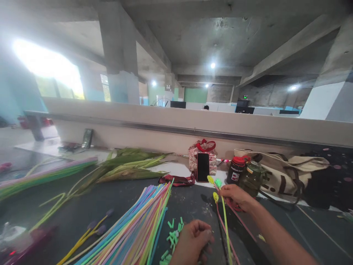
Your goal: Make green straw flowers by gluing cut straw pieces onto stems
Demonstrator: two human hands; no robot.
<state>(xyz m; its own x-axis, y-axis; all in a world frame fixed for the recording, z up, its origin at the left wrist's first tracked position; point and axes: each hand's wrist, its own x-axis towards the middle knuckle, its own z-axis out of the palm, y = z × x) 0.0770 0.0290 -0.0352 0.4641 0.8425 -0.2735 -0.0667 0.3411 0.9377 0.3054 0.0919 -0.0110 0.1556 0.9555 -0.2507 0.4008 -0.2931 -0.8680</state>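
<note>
The pipe-cleaner bundle [132, 224], in many pastel colors, lies on the dark bench [193, 198]. To the right of this bundle, the right hand [237, 197] holds pipe-cleaner flowers [224, 213] by their stems, its fingers closed narrow just below the green tip; two yellow tips are near. The left hand [194, 239] is between the bundle and these flowers, beside the short green pieces [173, 235]. Its fingers are curled, but I cannot tell if they hold something. Behind the bundle, toward its right, the smartphone [203, 167] stands upright before the patterned pouch [191, 156]. Farther right are the red-lidded bottle [235, 172] and the canvas bag [275, 171].
</note>
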